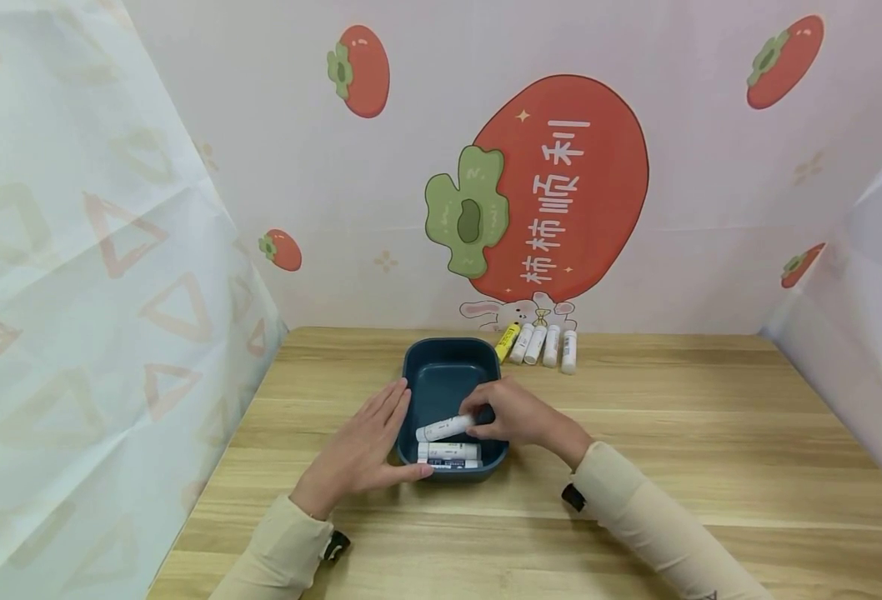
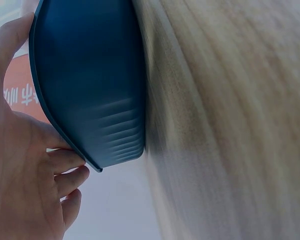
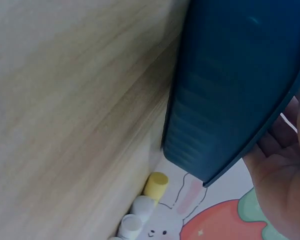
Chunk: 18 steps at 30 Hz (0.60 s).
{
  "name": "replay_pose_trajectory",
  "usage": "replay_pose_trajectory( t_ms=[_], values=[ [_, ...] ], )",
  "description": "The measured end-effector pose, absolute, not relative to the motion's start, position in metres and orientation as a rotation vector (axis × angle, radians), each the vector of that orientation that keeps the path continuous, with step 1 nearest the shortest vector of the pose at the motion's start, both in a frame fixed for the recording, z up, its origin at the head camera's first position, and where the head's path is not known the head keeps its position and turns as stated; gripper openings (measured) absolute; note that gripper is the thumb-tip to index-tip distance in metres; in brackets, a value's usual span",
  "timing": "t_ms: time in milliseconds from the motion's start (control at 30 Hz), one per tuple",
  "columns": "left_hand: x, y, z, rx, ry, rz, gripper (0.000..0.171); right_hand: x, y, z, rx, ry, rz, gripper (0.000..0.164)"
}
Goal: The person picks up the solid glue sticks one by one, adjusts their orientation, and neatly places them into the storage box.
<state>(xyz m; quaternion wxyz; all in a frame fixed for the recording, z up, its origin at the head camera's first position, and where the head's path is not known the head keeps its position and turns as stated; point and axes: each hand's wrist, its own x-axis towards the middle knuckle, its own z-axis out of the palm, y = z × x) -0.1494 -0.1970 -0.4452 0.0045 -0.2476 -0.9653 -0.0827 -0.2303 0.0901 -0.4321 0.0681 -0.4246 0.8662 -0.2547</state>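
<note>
A dark blue rectangular box (image 1: 452, 350) stands on the wooden table. My left hand (image 1: 362, 446) rests along its left side, fingers straight at the rim and thumb on the near edge; the left wrist view shows this hand (image 2: 30, 165) against the rim of the box (image 2: 90, 75). Inside the box, my right hand (image 1: 519, 412) pinches the right end of a white cylindrical tube (image 1: 443, 428), which lies slightly tilted. Nearer the front wall lie another white tube (image 1: 448, 451) and a tube with a dark printed label (image 1: 452, 464), partly hidden by the rim.
Behind the box to the right, a yellow tube (image 1: 507, 342) and several white tubes (image 1: 552, 346) lie side by side near the back wall. The wooden table (image 1: 674, 433) extends to both sides. A printed backdrop (image 1: 336, 183) rises behind, with white sheets (image 1: 58, 292) at the sides.
</note>
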Motion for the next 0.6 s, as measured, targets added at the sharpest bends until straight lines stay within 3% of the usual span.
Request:
replay_pose_trajectory(
  t_ms=[600],
  values=[
    [-0.1490, -0.1969, -0.4456, -0.809, -2.994, -0.253, 0.118, -0.2329, 0.0795, -0.4228, -1.293, 2.536, -0.394, 0.020]
  ],
)
